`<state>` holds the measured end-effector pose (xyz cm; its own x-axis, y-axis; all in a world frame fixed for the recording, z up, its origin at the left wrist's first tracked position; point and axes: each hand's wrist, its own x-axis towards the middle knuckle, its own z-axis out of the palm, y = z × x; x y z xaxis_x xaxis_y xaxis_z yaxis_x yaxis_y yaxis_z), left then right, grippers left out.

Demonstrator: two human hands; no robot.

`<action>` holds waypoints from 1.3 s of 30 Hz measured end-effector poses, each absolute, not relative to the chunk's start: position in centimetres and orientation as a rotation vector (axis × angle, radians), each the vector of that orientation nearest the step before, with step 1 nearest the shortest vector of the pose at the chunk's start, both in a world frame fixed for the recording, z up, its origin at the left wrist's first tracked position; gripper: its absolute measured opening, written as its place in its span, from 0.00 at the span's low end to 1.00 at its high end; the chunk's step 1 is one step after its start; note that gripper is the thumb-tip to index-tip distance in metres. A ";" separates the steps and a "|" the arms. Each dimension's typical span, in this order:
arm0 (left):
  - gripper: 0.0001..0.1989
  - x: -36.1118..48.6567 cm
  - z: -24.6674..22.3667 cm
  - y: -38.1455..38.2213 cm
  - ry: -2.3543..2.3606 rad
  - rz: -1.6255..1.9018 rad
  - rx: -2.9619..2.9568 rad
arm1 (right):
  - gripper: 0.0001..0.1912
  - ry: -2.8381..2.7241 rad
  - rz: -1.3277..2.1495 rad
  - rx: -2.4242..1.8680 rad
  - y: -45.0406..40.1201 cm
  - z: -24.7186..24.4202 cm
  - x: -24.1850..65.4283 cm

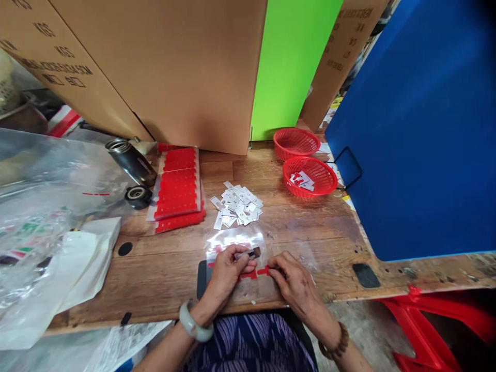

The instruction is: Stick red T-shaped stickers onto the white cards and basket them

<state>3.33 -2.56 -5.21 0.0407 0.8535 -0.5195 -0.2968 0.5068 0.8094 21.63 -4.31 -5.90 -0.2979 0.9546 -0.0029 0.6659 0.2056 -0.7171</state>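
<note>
My left hand, near the table's front edge, has its thumb and fingers closed on a small flat rectangular piece with a dark brown end. Just right of it, the fingertips of my right hand pinch a small red sticker. Beneath both hands lies a clear plastic sheet with more red stickers on it, partly covered by my left hand. Beyond the sheet is a loose pile of small white rectangular tags.
Sheets of red stickers lie stacked at left, near a dark flask and its cap. A red basket holds a few tags; another red basket stands behind. Cardboard and a blue panel border the table.
</note>
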 end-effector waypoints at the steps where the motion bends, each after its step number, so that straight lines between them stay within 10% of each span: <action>1: 0.18 3.3 -5.4 -2.6 1.231 0.962 0.572 | 0.07 -2.053 0.874 -1.504 -4.2 -5.8 21.6; 39: 0.13 1.8 -2.7 -3.1 1.173 0.822 0.376 | 0.06 -1.557 1.190 -1.398 -3.7 -2.9 20.6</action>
